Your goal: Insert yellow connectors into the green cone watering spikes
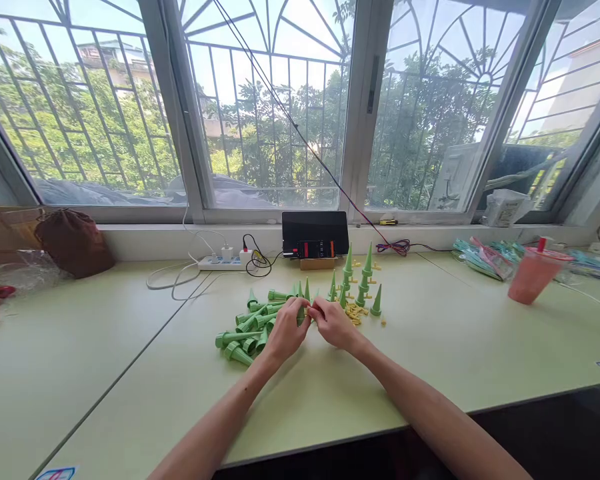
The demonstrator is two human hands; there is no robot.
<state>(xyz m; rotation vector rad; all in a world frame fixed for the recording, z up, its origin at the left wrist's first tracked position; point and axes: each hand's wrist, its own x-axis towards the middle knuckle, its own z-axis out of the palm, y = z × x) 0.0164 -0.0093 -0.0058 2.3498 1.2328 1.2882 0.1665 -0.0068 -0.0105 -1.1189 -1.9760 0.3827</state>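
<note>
Close together over the table's middle, my hands meet at one green plastic cone spike (301, 315). My left hand (286, 327) is closed around this spike. The fingers of my right hand (334, 322) pinch a small yellow plastic piece (307, 312) against its side; the fingers partly cover both parts. Left of my hands lies a loose pile of green cone spikes (253, 327). Beyond my right hand, several spikes stand upright, some stacked into towers (363, 283) with yellow pieces sticking out sideways. A heap of yellow pieces (356, 312) lies beside my right hand.
A phone (316, 249) leans before a dark tablet (314, 225) at the back. A power strip (225, 262) with cables lies left of them. A red cup (537, 275) and plastic packets (485, 257) are at right, a brown drawstring bag (73, 243) at left.
</note>
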